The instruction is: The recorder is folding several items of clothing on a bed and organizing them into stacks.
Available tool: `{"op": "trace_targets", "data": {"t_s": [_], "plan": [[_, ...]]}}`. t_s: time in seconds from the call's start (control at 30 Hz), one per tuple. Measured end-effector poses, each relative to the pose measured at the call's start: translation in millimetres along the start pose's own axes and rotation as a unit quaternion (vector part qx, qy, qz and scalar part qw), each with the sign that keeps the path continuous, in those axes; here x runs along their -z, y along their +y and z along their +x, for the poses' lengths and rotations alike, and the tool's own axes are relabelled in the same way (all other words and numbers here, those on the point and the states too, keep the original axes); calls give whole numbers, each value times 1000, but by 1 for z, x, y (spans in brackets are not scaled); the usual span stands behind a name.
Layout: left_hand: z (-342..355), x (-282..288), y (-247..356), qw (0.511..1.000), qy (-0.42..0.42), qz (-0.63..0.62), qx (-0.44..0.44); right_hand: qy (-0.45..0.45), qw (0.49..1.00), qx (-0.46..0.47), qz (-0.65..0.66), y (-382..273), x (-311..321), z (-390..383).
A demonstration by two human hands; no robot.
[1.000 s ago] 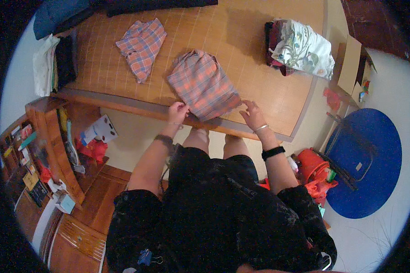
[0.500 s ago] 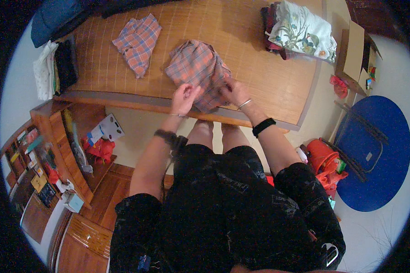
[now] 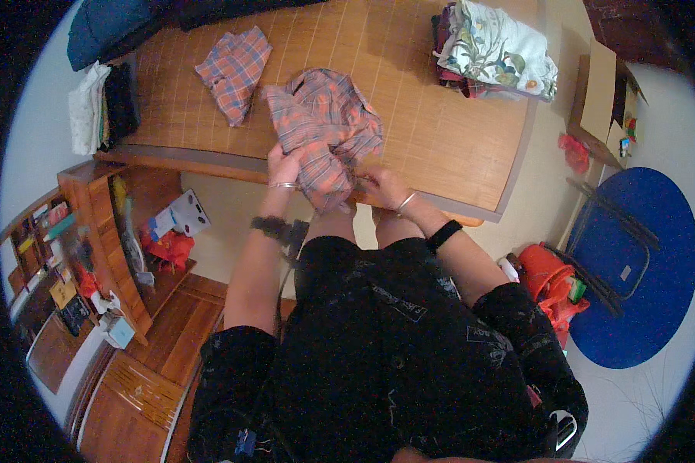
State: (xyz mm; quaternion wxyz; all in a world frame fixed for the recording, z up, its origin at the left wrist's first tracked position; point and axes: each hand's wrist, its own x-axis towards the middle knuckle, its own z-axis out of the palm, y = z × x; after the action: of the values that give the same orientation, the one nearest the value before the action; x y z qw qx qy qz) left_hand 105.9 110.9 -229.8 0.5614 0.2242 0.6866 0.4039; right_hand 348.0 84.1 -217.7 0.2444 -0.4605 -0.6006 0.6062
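Note:
A crumpled orange-and-grey plaid shirt (image 3: 328,116) lies near the front edge of the mat-covered bed, part of it hanging over the edge above my knees. My left hand (image 3: 284,166) is closed on the shirt's left side, with some fingers hidden by the cloth. At the lower right of the shirt, my right hand (image 3: 384,187) pinches a bit of its fabric. Farther left lies a smaller folded piece of orange-and-blue plaid cloth (image 3: 235,73), apart from both hands.
Folded clothes, a white floral one (image 3: 502,54) on top, sit at the far right. White and dark folded cloths (image 3: 93,108) stand at the left edge. A cardboard box (image 3: 594,92), a folded blue round table (image 3: 633,270) and a red bucket (image 3: 544,266) are at right; a wooden shelf (image 3: 104,239) is at left.
My left hand has moved left and taken hold of the shirt's side. The shirt's lower part has been pulled toward me and over the edge. My right hand has come slightly nearer me.

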Motion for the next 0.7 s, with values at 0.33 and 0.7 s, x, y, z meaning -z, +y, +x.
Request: {"op": "trace_targets", "data": {"t_s": [0.33,0.7], "plan": [[-29,85,-57,986,94,-138,24,-64,957,-129,-253,34,44,16],[-57,91,-89,962,101,-205,147,34,960,58,-273,-7,13,67]]}}
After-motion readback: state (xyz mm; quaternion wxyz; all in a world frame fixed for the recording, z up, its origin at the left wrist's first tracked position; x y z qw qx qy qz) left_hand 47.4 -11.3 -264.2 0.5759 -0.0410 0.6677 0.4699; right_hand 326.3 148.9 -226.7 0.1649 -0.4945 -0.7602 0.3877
